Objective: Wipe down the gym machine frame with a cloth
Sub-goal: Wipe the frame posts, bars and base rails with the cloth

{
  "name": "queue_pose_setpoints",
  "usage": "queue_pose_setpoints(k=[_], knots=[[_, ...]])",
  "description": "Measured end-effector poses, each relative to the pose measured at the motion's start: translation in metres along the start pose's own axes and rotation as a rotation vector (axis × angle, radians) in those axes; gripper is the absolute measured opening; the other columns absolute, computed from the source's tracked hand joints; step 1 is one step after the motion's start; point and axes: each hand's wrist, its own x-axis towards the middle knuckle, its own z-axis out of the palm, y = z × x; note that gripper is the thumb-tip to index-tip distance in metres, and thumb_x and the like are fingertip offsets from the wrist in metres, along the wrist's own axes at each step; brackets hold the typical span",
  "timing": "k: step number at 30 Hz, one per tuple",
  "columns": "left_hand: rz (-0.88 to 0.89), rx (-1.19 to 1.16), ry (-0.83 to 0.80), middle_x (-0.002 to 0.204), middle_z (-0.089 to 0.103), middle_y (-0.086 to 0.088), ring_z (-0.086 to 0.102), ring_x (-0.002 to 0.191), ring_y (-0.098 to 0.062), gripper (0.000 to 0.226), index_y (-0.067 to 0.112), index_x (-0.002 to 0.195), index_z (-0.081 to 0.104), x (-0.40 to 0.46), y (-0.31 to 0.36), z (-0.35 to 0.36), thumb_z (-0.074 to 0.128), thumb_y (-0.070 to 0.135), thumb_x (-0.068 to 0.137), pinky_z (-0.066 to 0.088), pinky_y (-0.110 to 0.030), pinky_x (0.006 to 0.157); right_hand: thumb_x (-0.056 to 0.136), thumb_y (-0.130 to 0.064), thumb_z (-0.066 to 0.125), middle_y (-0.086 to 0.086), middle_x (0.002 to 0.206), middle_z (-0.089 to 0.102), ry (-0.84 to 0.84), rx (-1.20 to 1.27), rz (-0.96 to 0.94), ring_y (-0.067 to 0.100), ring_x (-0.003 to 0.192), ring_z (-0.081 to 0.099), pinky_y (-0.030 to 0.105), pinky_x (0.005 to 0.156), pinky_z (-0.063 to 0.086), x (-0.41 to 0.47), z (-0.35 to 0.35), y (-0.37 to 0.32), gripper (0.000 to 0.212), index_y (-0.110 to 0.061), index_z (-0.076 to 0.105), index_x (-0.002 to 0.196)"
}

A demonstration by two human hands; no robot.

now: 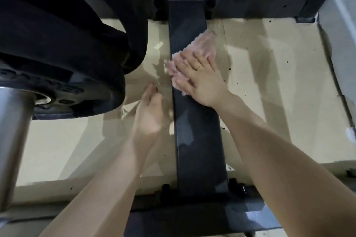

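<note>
Two hands work low by the floor: the left hand (152, 106) hovers loosely curled and holding nothing, just left of the dark frame bar (194, 131), probably for balance. Beside it, the right hand (200, 75) presses flat with fingers spread, pinning the pink cloth (198, 46) onto the bar to wipe it.

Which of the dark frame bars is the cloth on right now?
The long centre bar joining the two crossbars. The right hand presses the pink cloth flat onto it; the far crossbar and near crossbar carry no cloth.
</note>
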Motion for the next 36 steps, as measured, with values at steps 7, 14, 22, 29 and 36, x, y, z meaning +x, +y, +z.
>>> queue_pose_setpoints(k=[7, 14, 22, 29, 36], knots=[[-0.024, 0.188, 0.011, 0.145, 0.042, 0.003, 0.039, 0.132, -0.013, 0.057, 0.020, 0.146, 0.033, -0.020, -0.018, -0.024, 0.034, 0.049, 0.097, 0.029, -0.039, 0.113, 0.080, -0.046, 0.039, 0.003, 0.118, 0.065, -0.186, -0.057, -0.398, 0.031, 0.134, 0.041, 0.051, 0.114, 0.015, -0.029, 0.006, -0.034, 0.044, -0.019, 0.073, 0.085], [-0.042, 0.342, -0.112, 0.142, 0.046, -0.004, 0.043, 0.129, -0.019, 0.061, 0.022, 0.144, 0.036, -0.056, -0.028, -0.032, 0.035, 0.055, 0.093, 0.033, -0.042, 0.111, 0.070, -0.030, 0.067, 0.010, 0.115, 0.065, -0.229, -0.126, -0.257, 0.036, 0.132, 0.040, 0.057, 0.114, 0.019, -0.095, 0.015, -0.085, 0.030, -0.015, 0.076, 0.094], [-0.027, 0.387, -0.139, 0.130, 0.053, 0.003, 0.048, 0.121, -0.014, 0.043, 0.025, 0.140, 0.041, -0.084, -0.039, -0.043, 0.043, 0.035, 0.098, 0.032, -0.019, 0.098, 0.097, -0.055, 0.026, 0.012, 0.159, -0.014, -0.183, -0.198, 0.114, 0.027, 0.146, -0.017, 0.042, 0.119, -0.009, -0.061, 0.010, -0.061, 0.074, -0.013, 0.006, 0.154], [0.109, 0.749, -0.366, 0.118, 0.061, 0.005, 0.057, 0.109, -0.014, 0.050, 0.027, 0.136, 0.044, -0.120, -0.056, -0.039, 0.061, 0.021, 0.089, 0.040, -0.020, 0.084, 0.085, -0.076, 0.030, 0.012, 0.157, -0.024, -0.229, 0.004, 0.394, 0.029, 0.144, -0.022, 0.040, 0.118, -0.007, -0.150, 0.010, -0.080, 0.102, -0.016, -0.020, 0.149], [0.079, 0.710, -0.480, 0.130, 0.057, 0.009, 0.053, 0.118, -0.012, 0.068, 0.028, 0.138, 0.043, -0.130, -0.054, -0.044, 0.074, 0.031, 0.078, 0.044, -0.029, 0.096, 0.092, -0.067, 0.028, 0.017, 0.157, -0.020, -0.236, -0.041, 0.339, 0.031, 0.146, -0.018, 0.039, 0.120, -0.005, -0.135, 0.014, -0.063, 0.091, -0.014, -0.018, 0.150]])
